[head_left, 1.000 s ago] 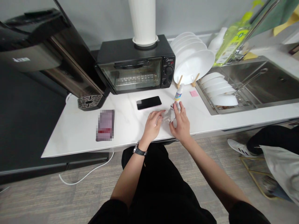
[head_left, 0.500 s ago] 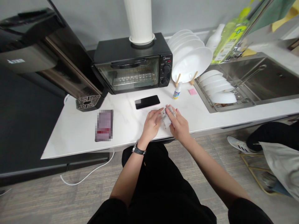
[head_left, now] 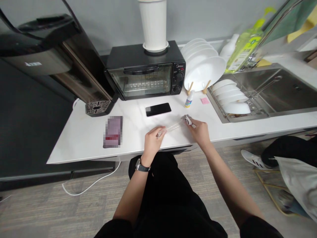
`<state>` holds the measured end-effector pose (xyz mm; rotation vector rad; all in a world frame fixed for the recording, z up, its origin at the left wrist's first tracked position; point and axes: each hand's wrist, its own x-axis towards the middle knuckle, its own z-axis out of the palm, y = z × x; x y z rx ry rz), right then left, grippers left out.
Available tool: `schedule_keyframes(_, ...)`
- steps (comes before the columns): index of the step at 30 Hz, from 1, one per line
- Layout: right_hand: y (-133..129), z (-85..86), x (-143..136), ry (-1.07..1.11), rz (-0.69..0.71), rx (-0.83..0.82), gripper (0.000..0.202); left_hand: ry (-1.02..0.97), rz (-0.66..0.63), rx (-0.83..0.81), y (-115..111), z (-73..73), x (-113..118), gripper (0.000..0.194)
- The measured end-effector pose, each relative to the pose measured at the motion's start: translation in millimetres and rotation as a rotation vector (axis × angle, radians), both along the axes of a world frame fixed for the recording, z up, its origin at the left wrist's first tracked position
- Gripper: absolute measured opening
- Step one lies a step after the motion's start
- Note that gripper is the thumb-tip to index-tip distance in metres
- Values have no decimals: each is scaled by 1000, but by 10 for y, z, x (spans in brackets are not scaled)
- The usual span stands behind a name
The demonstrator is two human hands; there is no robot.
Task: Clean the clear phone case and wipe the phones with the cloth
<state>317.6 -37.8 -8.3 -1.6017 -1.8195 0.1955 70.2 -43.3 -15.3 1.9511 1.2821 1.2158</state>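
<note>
Over the counter's front, my left hand (head_left: pixel 153 137) pinches one end of a thin, clear plastic piece (head_left: pixel 174 126). It is roughly as long as the phone and seen nearly edge-on, so its exact kind is unclear. At its other end, my right hand (head_left: pixel 200 130) is closed on a crumpled white wipe (head_left: pixel 188 121), which touches the clear piece. Behind my hands lies a phone (head_left: pixel 158 109) with a dark screen. A small spray bottle (head_left: pixel 189 100) stands upright beyond my right hand. Beside it is a pink sticky note (head_left: pixel 204 100).
A black toaster oven (head_left: pixel 146 79) carries a white pot (head_left: pixel 154 26). White plates (head_left: pixel 204 74) stand in a rack near the sink (head_left: pixel 269 110), where several bowls (head_left: pixel 234 96) sit. A drinks machine (head_left: pixel 99 105) and a blurred flat item (head_left: pixel 113 132) are left. A person's shoe (head_left: pixel 252 158) shows right.
My hands were together around the crumpled wipe. They have moved apart, my left hand leftward and down, and the clear piece now shows between them. The view has shifted slightly.
</note>
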Motion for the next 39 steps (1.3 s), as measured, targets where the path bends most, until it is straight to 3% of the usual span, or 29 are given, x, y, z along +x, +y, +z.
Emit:
schedule_keyframes(3,-113,45,-17,192,6,176,49,74,-6,16,7,-65,10,18)
schedule_keyframes(5,-175,77,-24,186,0,255,52,105,-16,28,3,-86,12,25)
schedule_keyframes(11,-250,70,-265,-194,189,214,77,154,-98,43,-2,-81,-6,31)
schedule_keyframes(17,-430,-6,-773,-349,439,182,80,318,-14,-29,43,-143,-68,31)
schedule_keyframes(19,-394,-24,-720,-350,399,171,81,312,-14,-33,45,-139,-74,31)
schedule_keyframes(24,-159,-6,-265,-270,111,182,80,145,-67,-39,22,-87,-26,24)
schedule_keyframes(26,-146,20,-235,-254,89,195,78,125,-72,-36,15,-90,-20,25)
schedule_keyframes(28,-211,34,-363,-247,142,205,77,159,-67,-26,10,-109,-38,26)
schedule_keyframes(32,-400,14,-751,-303,429,217,73,292,-124,-27,-1,-137,-105,18)
schedule_keyframes(34,-423,-1,-780,-331,472,213,74,322,-139,-27,-9,-126,-118,18)
schedule_keyframes(39,-255,-2,-292,-272,150,184,81,187,-115,-11,-16,-74,-62,31)
